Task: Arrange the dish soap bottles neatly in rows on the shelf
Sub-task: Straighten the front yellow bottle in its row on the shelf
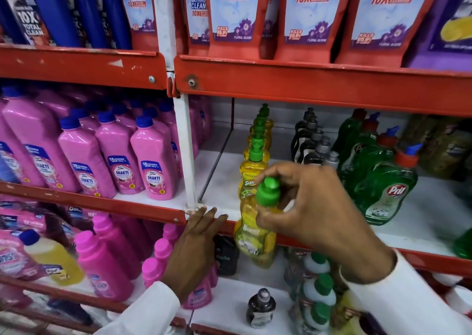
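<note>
1. Our right hand (310, 207) pinches the neck of a yellow dish soap bottle (255, 235) just under its green cap (268, 191). The bottle hangs upright, long axis vertical, in front of the red front edge (332, 247) of the middle shelf (222, 178) — not yet on its white board.
2. The row of yellow bottles (256, 155) runs straight back from that front edge toward the rear wall. The held bottle sits directly before the row's front bottle and lower than it.
3. So, as we judge it, the coming move is up and inward, over the front edge, keeping the bottle upright so it lands at the head of the row.
4. Our left hand (198, 237) holds nothing — fingers loosely extended, tips touching the shelf's front edge near its left corner, just left of the bottle. The right hand is the one placed to finish.
</note>
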Available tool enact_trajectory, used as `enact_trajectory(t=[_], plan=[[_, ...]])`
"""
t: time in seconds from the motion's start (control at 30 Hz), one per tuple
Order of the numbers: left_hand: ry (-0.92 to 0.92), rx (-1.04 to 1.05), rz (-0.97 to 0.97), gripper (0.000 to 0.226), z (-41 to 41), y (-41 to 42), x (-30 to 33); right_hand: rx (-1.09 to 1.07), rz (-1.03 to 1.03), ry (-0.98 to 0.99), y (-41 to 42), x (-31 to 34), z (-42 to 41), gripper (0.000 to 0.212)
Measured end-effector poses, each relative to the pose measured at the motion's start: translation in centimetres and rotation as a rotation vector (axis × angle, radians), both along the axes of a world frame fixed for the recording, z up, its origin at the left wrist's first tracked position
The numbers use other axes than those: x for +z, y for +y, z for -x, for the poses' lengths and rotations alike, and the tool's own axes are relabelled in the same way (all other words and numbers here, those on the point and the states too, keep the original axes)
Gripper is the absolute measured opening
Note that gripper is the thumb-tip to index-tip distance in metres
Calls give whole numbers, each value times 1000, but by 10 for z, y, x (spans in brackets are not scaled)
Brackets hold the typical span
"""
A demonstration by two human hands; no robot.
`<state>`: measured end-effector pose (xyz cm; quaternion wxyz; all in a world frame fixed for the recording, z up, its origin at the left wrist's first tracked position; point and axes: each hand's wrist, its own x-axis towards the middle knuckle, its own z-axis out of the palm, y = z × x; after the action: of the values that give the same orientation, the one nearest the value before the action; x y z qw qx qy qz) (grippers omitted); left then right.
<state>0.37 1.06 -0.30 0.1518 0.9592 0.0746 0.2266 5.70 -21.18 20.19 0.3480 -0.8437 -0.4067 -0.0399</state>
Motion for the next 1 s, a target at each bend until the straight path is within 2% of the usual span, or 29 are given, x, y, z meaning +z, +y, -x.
enact_trajectory(t=[0.17,0.47,0.67,0.8,0.9,1.0], plan=[[4,3,-16,75,3,-3,4,14,-37,-52,22,18,-34,37],[11,51,11,76,5,-12,9,77,68,44,55,-29,-97,45],[106,162,-213,72,6,-24,11,80,23,75,53,-37,-102,56],[39,127,-256,61,4,-50,14,43,-45,-10,30,-43,-88,68],[-29,4,-273,54,-3,-66,10,-64,-210,-50,-2,-63,-67,43],[-34,-71,-297,57,-15,-72,-1,-137,-249,70,-34,-107,-45,18]])
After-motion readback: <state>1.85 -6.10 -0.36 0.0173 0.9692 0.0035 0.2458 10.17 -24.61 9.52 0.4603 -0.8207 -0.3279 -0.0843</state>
